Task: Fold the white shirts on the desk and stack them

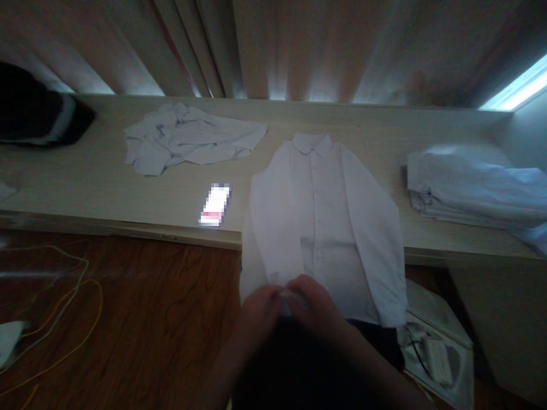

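Note:
A white long-sleeved shirt lies front side up, its collar at the back of the ledge and its lower part hanging over the front edge toward me. My left hand and my right hand meet at the cuff of the sleeve on the left. The fingers of both hands are closed on that cuff, thumbs close together. The cuff is partly hidden by my fingers, and the finer detail there is blurred. The other sleeve lies loose along the right side, its cuff hanging down.
On the ledge, a crumpled white garment lies at back left, a blurred-out phone near the edge. Folded white clothes are stacked right, a dark bag-like item far left. Cables and a clear bag are below.

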Tool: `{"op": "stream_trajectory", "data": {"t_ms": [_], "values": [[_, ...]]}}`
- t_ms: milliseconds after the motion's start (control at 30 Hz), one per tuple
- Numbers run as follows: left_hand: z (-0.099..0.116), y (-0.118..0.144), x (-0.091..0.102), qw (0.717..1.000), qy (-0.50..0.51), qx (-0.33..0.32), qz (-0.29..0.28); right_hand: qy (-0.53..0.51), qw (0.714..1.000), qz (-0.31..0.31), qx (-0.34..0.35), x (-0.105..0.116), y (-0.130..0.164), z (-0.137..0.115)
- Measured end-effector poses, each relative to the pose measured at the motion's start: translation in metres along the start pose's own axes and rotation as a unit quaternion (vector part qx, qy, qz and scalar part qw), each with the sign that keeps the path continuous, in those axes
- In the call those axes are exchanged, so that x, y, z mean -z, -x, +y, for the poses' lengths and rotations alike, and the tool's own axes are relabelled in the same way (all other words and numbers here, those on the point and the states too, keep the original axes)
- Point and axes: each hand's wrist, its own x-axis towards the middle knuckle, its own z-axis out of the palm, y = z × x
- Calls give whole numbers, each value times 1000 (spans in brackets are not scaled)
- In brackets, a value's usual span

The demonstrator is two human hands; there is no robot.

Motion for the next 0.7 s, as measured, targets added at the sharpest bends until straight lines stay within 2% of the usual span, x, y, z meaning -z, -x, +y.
{"op": "stream_trajectory", "data": {"t_ms": [233, 367, 467, 600, 700], "values": [[-7, 2, -4, 999, -15, -25, 40, 19, 999, -29, -14, 0, -2, 0], [-2, 3, -3, 999, 4, -2, 48, 77, 996, -41, 32, -1, -6, 0], [0, 2, -4, 998, 14, 23, 61, 107, 992, -46, 41, -2, -8, -1], [-1, 4, -8, 995, 38, 34, 90, 98, 993, -54, 43, -2, -9, -2], [-3, 4, -9, 994, 47, 48, 88, 85, 994, -58, 48, -4, -8, 1]]}}
